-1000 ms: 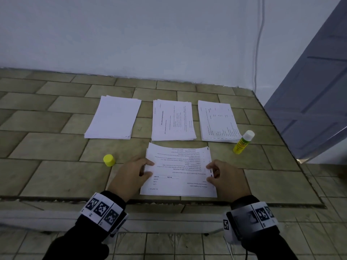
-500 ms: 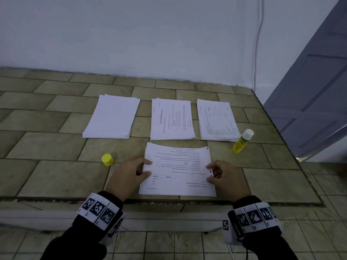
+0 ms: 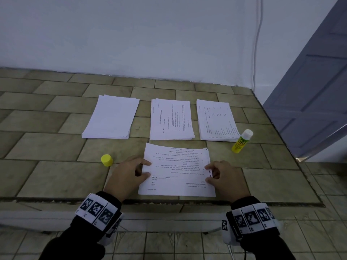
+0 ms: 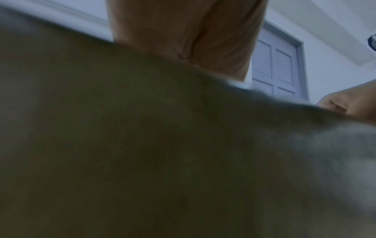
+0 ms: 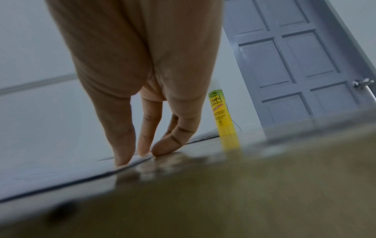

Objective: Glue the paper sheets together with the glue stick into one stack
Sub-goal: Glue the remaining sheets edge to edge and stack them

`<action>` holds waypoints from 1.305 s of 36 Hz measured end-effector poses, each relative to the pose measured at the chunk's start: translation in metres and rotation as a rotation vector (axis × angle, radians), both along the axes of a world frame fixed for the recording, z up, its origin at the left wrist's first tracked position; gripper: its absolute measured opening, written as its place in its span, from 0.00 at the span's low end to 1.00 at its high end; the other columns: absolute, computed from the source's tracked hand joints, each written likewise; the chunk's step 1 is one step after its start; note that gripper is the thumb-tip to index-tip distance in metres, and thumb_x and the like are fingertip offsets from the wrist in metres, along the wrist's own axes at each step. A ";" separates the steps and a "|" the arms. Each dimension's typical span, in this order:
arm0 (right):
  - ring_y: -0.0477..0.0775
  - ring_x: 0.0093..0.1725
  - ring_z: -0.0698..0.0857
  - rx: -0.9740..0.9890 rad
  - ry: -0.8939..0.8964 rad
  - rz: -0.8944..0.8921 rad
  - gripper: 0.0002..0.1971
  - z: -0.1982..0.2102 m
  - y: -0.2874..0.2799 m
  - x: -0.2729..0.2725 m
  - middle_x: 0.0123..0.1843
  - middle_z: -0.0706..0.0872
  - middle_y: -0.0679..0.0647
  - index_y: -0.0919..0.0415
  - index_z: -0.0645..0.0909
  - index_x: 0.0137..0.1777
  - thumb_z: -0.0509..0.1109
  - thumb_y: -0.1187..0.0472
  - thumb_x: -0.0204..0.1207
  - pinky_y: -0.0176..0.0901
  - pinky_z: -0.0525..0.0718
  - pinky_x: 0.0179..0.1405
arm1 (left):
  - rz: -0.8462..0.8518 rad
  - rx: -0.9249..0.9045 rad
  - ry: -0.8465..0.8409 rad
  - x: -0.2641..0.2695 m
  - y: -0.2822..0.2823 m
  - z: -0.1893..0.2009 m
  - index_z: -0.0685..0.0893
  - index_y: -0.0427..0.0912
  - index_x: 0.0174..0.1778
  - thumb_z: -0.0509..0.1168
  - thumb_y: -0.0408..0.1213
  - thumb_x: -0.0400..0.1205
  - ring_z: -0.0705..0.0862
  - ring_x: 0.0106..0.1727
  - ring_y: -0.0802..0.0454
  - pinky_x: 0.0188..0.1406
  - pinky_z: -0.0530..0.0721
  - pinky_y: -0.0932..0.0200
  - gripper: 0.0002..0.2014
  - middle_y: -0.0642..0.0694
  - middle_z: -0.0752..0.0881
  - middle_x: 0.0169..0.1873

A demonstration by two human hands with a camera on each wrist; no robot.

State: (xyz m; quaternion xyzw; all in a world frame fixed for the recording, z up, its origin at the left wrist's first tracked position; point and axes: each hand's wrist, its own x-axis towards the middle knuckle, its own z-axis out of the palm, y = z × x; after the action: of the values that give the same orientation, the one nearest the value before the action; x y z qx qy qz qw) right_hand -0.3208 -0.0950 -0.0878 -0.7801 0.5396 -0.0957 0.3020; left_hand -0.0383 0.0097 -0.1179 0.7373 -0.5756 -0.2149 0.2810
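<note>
A printed sheet lies near the table's front edge, its far edge slightly lifted. My left hand rests index finger and thumb on its left edge. My right hand presses straight fingertips on the right edge of the sheet. Behind lie three paper stacks: a blank one, a printed one and another printed one. The yellow glue stick stands upright, uncapped, right of the stacks. Its yellow cap sits left of my left hand. The left wrist view is blurred.
The tiled table ends in a front edge just below the sheet and a right edge past the glue stick. A white wall runs behind, and a grey door stands to the right.
</note>
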 end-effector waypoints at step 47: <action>0.48 0.86 0.44 -0.264 0.480 0.062 0.47 -0.036 -0.007 0.033 0.87 0.46 0.50 0.58 0.45 0.86 0.19 0.36 0.69 0.71 0.32 0.76 | -0.056 -0.020 -0.537 -0.017 -0.017 -0.038 0.67 0.38 0.82 0.42 0.50 0.86 0.63 0.83 0.40 0.78 0.58 0.31 0.31 0.44 0.66 0.82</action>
State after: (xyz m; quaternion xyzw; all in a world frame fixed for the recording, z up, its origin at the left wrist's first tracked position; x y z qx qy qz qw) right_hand -0.2875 -0.1025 -0.1236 -0.8292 0.5544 0.0317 0.0637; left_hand -0.0552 -0.0075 -0.1556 0.7488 -0.6518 -0.0138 0.1193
